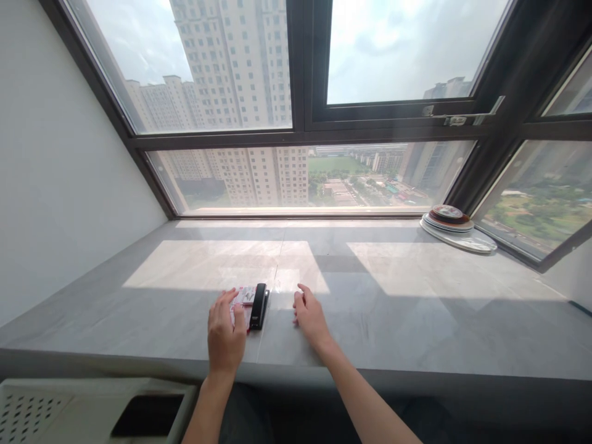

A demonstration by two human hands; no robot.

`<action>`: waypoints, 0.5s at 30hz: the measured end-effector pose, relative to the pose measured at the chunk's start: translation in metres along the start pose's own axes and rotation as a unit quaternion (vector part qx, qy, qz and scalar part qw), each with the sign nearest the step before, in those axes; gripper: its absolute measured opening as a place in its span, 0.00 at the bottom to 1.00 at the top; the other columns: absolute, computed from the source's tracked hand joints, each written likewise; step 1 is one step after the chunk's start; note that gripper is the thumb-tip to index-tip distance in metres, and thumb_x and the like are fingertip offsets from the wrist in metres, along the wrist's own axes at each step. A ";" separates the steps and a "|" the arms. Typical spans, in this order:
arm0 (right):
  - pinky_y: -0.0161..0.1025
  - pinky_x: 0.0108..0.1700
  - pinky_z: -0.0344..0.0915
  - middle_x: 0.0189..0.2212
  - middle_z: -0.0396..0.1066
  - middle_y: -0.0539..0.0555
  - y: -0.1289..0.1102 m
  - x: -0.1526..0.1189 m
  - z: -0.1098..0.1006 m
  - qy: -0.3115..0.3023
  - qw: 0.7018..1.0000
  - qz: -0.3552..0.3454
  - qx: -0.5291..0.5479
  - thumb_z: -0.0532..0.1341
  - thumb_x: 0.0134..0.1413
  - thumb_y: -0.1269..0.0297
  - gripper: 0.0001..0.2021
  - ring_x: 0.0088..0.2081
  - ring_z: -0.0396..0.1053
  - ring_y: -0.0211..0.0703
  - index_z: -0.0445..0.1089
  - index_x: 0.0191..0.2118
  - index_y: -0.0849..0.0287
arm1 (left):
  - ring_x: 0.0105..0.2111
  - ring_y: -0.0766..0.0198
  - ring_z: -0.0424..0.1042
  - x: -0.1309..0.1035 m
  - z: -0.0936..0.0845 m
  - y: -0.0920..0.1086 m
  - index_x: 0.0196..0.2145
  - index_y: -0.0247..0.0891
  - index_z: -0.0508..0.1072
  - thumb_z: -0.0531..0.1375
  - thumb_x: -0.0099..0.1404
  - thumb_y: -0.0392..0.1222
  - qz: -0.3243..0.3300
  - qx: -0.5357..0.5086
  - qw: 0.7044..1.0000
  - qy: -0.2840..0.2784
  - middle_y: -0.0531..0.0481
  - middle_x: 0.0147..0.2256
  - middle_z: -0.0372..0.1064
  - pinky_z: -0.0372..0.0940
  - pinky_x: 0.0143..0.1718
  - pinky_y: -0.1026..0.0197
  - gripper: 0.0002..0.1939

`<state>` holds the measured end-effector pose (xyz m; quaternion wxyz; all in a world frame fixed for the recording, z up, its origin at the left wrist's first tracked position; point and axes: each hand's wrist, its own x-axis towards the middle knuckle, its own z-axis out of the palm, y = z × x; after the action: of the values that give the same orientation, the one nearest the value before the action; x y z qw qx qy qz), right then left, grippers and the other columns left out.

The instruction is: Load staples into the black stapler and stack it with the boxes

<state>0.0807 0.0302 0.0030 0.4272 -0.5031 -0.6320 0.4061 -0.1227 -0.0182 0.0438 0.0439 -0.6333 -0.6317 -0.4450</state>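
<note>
Forearms [365, 394] extend over the windowsill [393, 333] edge. Black stapler [259, 306]: resting, unheld, at the right of a red-and-white printed packet [246, 296] — both laid out, neither visibly raised. Left hand [225, 333]: fingers spread over the packet; grip cannot be determined. Right hand [311, 317]: fingers released, half-curled. Markings — too small to read.

- The stapler [258, 307] lies on the windowsill [393, 327], along the right side of a package [248, 296].
- The left hand [225, 330] is at the package's left, partly covering it.
- The right hand [311, 317] is right of the stapler, apart from it.
- Stacked plates [456, 223] sit in the far right corner.
- Behind the sill is the window [259, 179].
</note>
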 end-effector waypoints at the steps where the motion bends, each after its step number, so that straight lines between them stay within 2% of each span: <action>1: 0.43 0.41 0.70 0.41 0.73 0.57 0.007 -0.003 -0.020 0.046 0.999 0.000 -0.022 0.42 0.70 0.50 0.30 0.36 0.73 0.45 0.53 0.70 0.61 | 0.64 0.54 0.60 -0.003 0.005 0.017 0.59 0.43 0.66 0.47 0.75 0.42 0.011 -0.011 1.000 -0.011 0.45 0.60 0.66 0.55 0.67 0.46 0.19; 3: 0.44 0.52 0.67 0.49 0.72 0.60 0.021 -0.010 -0.061 0.112 0.987 -0.014 -0.110 0.45 0.69 0.54 0.28 0.48 0.72 0.49 0.58 0.68 0.60 | 0.63 0.58 0.62 -0.011 0.025 0.052 0.62 0.46 0.64 0.47 0.75 0.42 0.070 -0.036 0.992 -0.100 0.47 0.60 0.66 0.57 0.66 0.50 0.20; 4: 0.46 0.58 0.63 0.54 0.71 0.61 0.027 -0.013 -0.081 0.126 0.977 -0.021 -0.171 0.46 0.68 0.56 0.27 0.55 0.68 0.50 0.59 0.67 0.60 | 0.64 0.58 0.61 -0.015 0.039 0.067 0.64 0.47 0.62 0.47 0.75 0.42 0.102 -0.041 0.983 -0.150 0.48 0.62 0.64 0.56 0.65 0.51 0.21; 6: 0.49 0.68 0.49 0.63 0.63 0.60 0.037 -0.019 -0.116 0.123 0.946 -0.011 -0.299 0.48 0.67 0.57 0.28 0.67 0.54 0.52 0.59 0.68 0.59 | 0.67 0.54 0.56 -0.022 0.070 0.089 0.66 0.48 0.60 0.50 0.74 0.44 0.145 -0.028 0.964 -0.219 0.47 0.66 0.59 0.54 0.66 0.47 0.24; 9: 0.54 0.71 0.31 0.72 0.49 0.56 0.047 -0.025 -0.142 0.078 0.898 0.039 -0.431 0.48 0.68 0.54 0.31 0.73 0.35 0.53 0.53 0.72 0.57 | 0.70 0.47 0.50 -0.027 0.105 0.103 0.67 0.48 0.60 0.53 0.72 0.46 0.156 0.009 0.956 -0.248 0.44 0.68 0.55 0.47 0.67 0.37 0.26; 10: 0.55 0.71 0.29 0.73 0.45 0.54 0.049 -0.025 -0.144 0.068 0.888 0.052 -0.452 0.46 0.68 0.53 0.31 0.74 0.32 0.53 0.50 0.73 0.56 | 0.69 0.46 0.50 -0.028 0.109 0.106 0.66 0.48 0.61 0.53 0.72 0.47 0.151 0.010 0.957 -0.247 0.43 0.68 0.55 0.46 0.67 0.35 0.26; 12: 0.57 0.70 0.26 0.74 0.39 0.52 0.051 -0.024 -0.141 0.063 0.875 0.072 -0.474 0.44 0.70 0.52 0.31 0.74 0.30 0.52 0.46 0.74 0.52 | 0.67 0.46 0.55 -0.031 0.105 0.113 0.62 0.46 0.66 0.53 0.72 0.47 0.129 -0.022 0.961 -0.244 0.41 0.65 0.60 0.48 0.66 0.36 0.22; 14: 0.60 0.69 0.25 0.75 0.36 0.51 0.052 -0.019 -0.134 0.069 0.869 0.098 -0.479 0.43 0.70 0.52 0.31 0.74 0.29 0.53 0.44 0.74 0.49 | 0.58 0.49 0.66 -0.043 0.090 0.130 0.53 0.44 0.72 0.52 0.73 0.48 0.080 -0.106 0.956 -0.260 0.41 0.55 0.70 0.57 0.61 0.42 0.16; 15: 0.61 0.69 0.24 0.75 0.34 0.50 0.052 -0.016 -0.131 0.072 0.868 0.113 -0.478 0.43 0.70 0.51 0.31 0.74 0.28 0.54 0.43 0.74 0.49 | 0.51 0.52 0.70 -0.054 0.081 0.142 0.47 0.43 0.73 0.51 0.74 0.49 0.044 -0.167 0.944 -0.282 0.43 0.48 0.73 0.63 0.56 0.46 0.15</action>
<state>0.2219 0.0337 -0.0082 0.1300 -0.7415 -0.6554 0.0621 0.0481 -0.0371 0.0338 -0.2229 -0.7586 -0.5060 -0.3446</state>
